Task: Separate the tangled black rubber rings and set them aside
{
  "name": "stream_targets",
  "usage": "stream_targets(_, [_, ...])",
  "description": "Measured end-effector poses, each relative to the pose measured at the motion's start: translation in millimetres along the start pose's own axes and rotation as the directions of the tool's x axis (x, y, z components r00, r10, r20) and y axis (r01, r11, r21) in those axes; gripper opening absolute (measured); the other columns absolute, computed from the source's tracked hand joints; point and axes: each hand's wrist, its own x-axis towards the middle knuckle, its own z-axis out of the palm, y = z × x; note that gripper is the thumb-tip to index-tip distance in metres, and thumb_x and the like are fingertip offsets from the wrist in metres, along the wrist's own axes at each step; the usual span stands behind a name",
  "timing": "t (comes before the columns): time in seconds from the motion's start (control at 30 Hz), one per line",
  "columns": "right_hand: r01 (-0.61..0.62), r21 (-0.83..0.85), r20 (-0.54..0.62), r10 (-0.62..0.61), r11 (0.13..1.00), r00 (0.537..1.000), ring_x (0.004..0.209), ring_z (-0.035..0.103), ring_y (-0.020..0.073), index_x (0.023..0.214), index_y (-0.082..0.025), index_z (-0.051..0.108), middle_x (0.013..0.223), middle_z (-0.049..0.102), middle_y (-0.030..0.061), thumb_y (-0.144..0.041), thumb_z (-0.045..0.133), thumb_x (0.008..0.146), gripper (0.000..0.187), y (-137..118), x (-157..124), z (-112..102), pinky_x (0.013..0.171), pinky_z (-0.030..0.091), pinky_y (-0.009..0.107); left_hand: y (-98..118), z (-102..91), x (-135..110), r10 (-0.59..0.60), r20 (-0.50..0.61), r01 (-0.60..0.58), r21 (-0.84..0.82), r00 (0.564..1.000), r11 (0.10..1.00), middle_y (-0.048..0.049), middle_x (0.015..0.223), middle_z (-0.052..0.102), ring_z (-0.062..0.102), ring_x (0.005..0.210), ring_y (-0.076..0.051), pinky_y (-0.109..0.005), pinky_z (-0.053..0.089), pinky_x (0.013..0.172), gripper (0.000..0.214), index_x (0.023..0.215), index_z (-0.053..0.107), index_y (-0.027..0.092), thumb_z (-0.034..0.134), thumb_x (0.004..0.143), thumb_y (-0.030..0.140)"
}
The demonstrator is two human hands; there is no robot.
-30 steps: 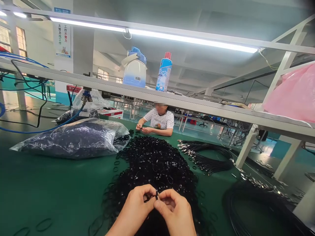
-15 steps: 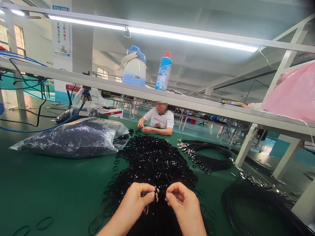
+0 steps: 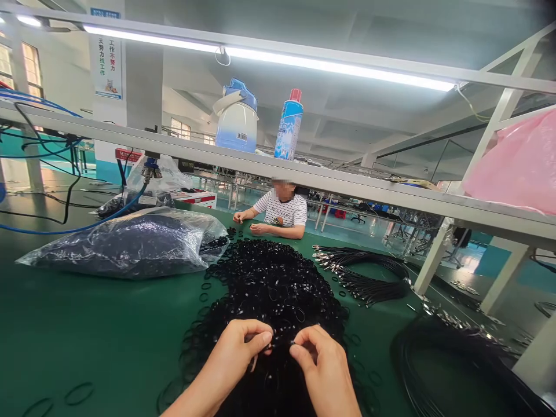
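Observation:
A large heap of thin black rings (image 3: pixel 269 278), apparently rubber, spreads over the green tabletop in front of me. Above its near part, my left hand (image 3: pixel 238 350) is closed, thumb and forefinger pinching a black ring that is mostly hidden against the dark heap. My right hand (image 3: pixel 325 365) is a short way to the right, also pinched. A small dark piece with a glint shows at its fingertips, seemingly part of a black ring. The two hands are apart. Stray rings (image 3: pixel 78 394) lie at the lower left.
Left of the heap lies a clear plastic bag (image 3: pixel 130 243) of dark pieces. Bundled black cables (image 3: pixel 382 278) and a larger coil (image 3: pixel 408 365) are at right. A person (image 3: pixel 284 211) sits opposite. The overhead shelf (image 3: pixel 347 179) bears a jug (image 3: pixel 237 121) and spray can (image 3: pixel 289 127).
My left hand has shifted slightly left, and the dark ring at its fingertips shows less. My right hand has barely moved. The person opposite has moved their hands apart.

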Motion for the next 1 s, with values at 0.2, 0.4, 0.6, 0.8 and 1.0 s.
stream_targets(0.2, [0.07,-0.182,-0.051,-0.081,0.981,0.995,0.069,0.059,0.0171,0.074,-0.022,0.058,0.077,0.061,0.0,-0.006,0.046,0.078,0.021,16.8,3.3,-6.1,0.062,0.041,0.027,0.3,-3.0,1.8,0.039,0.003,-0.039,0.049,0.999,0.998,0.0053,0.053,0.053,0.037,0.039,-0.007,-0.019,0.027,0.041,0.036,0.067,0.061,0.016,0.053,0.077,0.05])
stream_targets(0.4, [0.207,-0.387,-0.217,-0.307,0.899,0.927,0.096,0.056,0.0267,0.088,-0.021,0.067,0.103,0.064,0.0081,-0.007,0.042,0.083,0.029,12.1,-1.0,1.1,0.078,0.041,0.037,8.8,-3.5,-1.4,-0.068,-0.065,0.068,0.007,0.996,0.998,0.0029,0.061,0.057,0.038,0.037,-0.008,-0.019,0.023,0.037,0.058,0.084,0.062,0.015,0.041,0.075,0.069])
stream_targets(0.6, [0.179,0.015,-0.028,-0.179,0.984,0.983,0.062,0.058,0.015,0.085,-0.024,0.066,0.078,0.065,-0.0011,-0.019,0.066,0.07,0.016,-16.4,-16.9,36.4,0.056,0.041,0.024,13.6,0.9,-12.7,-0.131,-0.047,0.124,-0.123,0.99,0.985,-0.0071,0.096,0.067,0.06,0.073,-0.018,-0.023,0.043,0.054,0.055,0.096,0.065,0.016,0.039,0.081,0.063])
stream_targets(0.8, [0.059,0.169,0.012,-0.062,0.984,0.998,0.058,0.057,0.0135,0.063,-0.021,0.06,0.064,0.063,-0.002,-0.011,0.054,0.071,0.015,-13.9,-14.5,38.9,0.052,0.037,0.021,10.6,6.8,-13.5,-0.065,-0.009,0.065,0.019,0.998,0.998,-0.0045,0.079,0.066,0.056,0.047,-0.014,-0.022,0.036,0.039,0.06,0.091,0.064,0.015,0.034,0.081,0.066])
stream_targets(1.0, [-0.086,0.313,-0.008,0.093,0.946,0.996,0.055,0.056,0.0139,0.067,-0.02,0.057,0.059,0.058,-0.0026,-0.021,0.054,0.075,0.009,-1.2,-2.8,17.4,0.052,0.041,0.022,0.4,1.2,-2.5,0.005,0.037,-0.009,0.09,0.999,0.996,0.0048,0.061,0.053,0.036,0.035,-0.004,-0.016,0.027,0.033,0.038,0.076,0.063,0.015,0.051,0.078,0.051])
